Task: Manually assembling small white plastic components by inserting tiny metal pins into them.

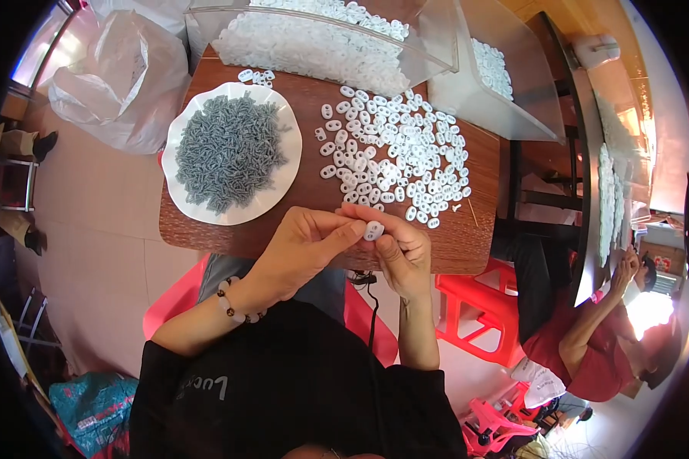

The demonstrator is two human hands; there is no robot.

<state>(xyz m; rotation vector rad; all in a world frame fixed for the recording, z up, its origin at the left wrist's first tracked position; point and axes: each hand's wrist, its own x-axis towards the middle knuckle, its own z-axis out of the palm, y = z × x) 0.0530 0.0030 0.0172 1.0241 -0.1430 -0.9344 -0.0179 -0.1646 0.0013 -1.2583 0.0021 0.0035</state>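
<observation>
Both hands meet over the near edge of the brown table, pinching one small white oval plastic piece (373, 230) with two dark-marked holes. My left hand (306, 243) closes on its left side with thumb and forefinger. From the right, my right hand (402, 249) grips the same piece, its fingers curled. Beyond them, many like white pieces (411, 138) lie scattered on the tabletop. To the left stands a white scalloped plate (292, 130) heaped with small grey pin-like parts (229, 153). Whether a grey part is also between my fingers cannot be seen.
A clear bin (321, 46) full of white pieces stands at the table's back, with another bin (505, 76) to its right. A white sack (122, 84) is at far left. Red stools (478, 314) stand below right, where another person (597, 336) works.
</observation>
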